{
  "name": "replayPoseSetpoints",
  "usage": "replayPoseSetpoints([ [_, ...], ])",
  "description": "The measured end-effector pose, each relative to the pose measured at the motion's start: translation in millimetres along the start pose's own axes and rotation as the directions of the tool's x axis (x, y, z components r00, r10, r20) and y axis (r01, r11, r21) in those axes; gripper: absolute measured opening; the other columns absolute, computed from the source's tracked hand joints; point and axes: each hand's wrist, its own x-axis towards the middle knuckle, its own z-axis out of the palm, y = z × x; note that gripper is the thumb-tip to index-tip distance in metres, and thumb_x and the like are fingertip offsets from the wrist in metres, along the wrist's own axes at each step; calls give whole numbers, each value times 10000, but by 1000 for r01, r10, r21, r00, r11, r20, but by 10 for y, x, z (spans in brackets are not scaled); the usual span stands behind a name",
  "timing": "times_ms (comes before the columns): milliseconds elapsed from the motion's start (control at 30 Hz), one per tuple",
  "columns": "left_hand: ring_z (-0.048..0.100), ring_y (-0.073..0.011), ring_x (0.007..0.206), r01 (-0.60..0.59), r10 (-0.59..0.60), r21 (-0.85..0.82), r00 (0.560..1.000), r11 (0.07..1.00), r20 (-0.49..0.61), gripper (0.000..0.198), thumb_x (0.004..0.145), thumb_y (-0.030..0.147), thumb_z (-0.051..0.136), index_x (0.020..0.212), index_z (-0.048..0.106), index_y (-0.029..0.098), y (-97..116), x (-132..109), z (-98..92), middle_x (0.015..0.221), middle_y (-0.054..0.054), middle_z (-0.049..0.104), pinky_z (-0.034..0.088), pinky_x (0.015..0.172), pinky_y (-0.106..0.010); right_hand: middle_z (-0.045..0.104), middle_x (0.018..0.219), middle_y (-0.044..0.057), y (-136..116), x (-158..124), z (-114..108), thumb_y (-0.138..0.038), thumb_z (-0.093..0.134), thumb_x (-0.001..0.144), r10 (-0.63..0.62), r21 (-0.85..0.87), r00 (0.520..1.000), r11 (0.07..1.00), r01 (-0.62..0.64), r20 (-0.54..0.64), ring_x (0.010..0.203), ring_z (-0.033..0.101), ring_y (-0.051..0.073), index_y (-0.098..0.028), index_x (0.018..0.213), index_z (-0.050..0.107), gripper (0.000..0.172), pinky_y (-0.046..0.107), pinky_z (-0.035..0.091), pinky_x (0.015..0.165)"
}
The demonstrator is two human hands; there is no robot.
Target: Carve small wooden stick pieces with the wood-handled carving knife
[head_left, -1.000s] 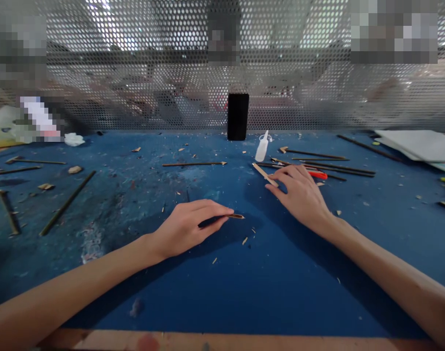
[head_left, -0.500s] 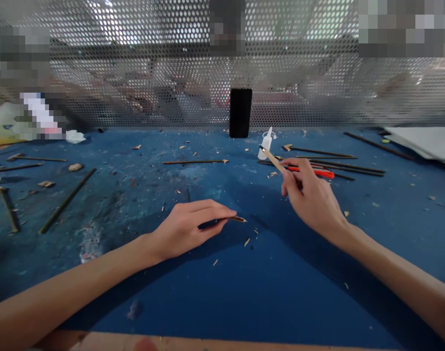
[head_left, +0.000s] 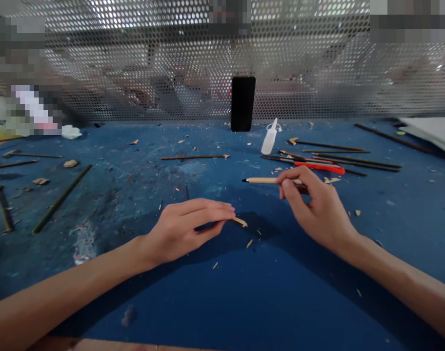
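Note:
My left hand (head_left: 196, 229) pinches a short, split wooden stick (head_left: 240, 222) between thumb and fingertips, just above the blue tabletop. Its pale end sticks out to the right; the rest is hidden in the fingers. My right hand (head_left: 310, 200) grips a slim, light-wood handled tool with a dark tip (head_left: 262, 180). It lies nearly level, tip towards the left, above and to the right of the stick; I cannot tell what kind of tip it has. Right behind this hand lies a cutter knife with a red handle (head_left: 325, 167). Small wood shavings (head_left: 249, 243) are scattered below the stick.
A white squeeze bottle (head_left: 269, 140) and a black phone (head_left: 243, 104) stand upright towards the back, before a perforated metal screen (head_left: 152, 73). Dark twigs (head_left: 365, 161) lie at the right, more twigs (head_left: 63, 199) at the left. White sheets (head_left: 433, 130) rest at the far right.
The tool in my right hand has swung from pointing up and left to nearly level, its tip now lower and closer to the stick. The stick has turned, showing a paler face.

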Motion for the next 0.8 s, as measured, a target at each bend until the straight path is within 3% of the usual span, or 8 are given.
replayPoseSetpoints([
  [100, 734, -113, 1055, -6, 6, -2, 1000, 1000, -8, 258, 882, 11, 691, 1098, 721, 150, -3, 2, -1, 1113, -54, 772, 588, 990, -205, 727, 880, -8, -18, -36, 17, -288, 627, 968, -27, 29, 999, 999, 28, -33, 644, 645, 119, -245, 1153, 618, 189, 265, 501, 624],
  [167, 734, -115, 1053, -9, 9, -1, 1000, 1000, -14, 254, 890, 21, 685, 1103, 718, 156, -3, 9, 1, 1114, -55, 770, 591, 987, -211, 728, 824, -18, -66, -43, -1, -289, 611, 986, -68, 14, 997, 998, 68, -35, 620, 652, 116, -245, 1159, 635, 180, 264, 510, 631],
  [267, 737, -118, 1038, 7, -7, -1, 1000, 1000, -10, 228, 911, 44, 663, 1095, 713, 169, -4, 24, 12, 1098, -51, 771, 598, 973, -222, 706, 807, -13, -178, 10, -61, -328, 563, 1018, -100, 2, 991, 995, 101, -87, 627, 634, 118, -241, 1086, 640, 135, 268, 496, 632],
  [367, 740, -117, 1016, 49, -49, -1, 999, 999, 25, 206, 935, 79, 637, 1100, 707, 180, -10, 29, 29, 1090, -45, 771, 600, 953, -221, 657, 799, -6, -277, 122, -75, -402, 522, 1032, -50, 42, 988, 998, 56, -143, 573, 555, 112, -237, 953, 582, 192, 274, 456, 569],
  [500, 735, -96, 975, 103, -102, -7, 992, 995, 78, 210, 946, 96, 624, 1122, 694, 187, -20, 8, 44, 1089, -23, 765, 582, 925, -184, 450, 586, -55, -305, 233, 61, -447, 535, 1014, 10, 109, 999, 994, -6, -43, 461, 418, 111, -245, 822, 495, 282, 274, 344, 453],
  [700, 716, -96, 974, 150, -143, -54, 983, 987, 113, 260, 943, 84, 616, 1173, 689, 181, -19, 34, 23, 1101, -26, 749, 563, 914, -183, 581, 660, -20, -216, 196, 240, -349, 497, 1022, -136, 68, 975, 990, 126, 178, 489, 524, 104, -218, 732, 519, 319, 283, 400, 527],
  [800, 688, -111, 934, 147, -141, -29, 980, 989, 140, 278, 950, 95, 612, 1187, 709, 203, -46, 63, 25, 1042, -27, 745, 560, 889, -224, 527, 638, -29, -159, 179, 238, -371, 441, 1055, -107, 170, 980, 982, 78, 168, 516, 511, 102, -219, 711, 512, 383, 266, 408, 526],
])
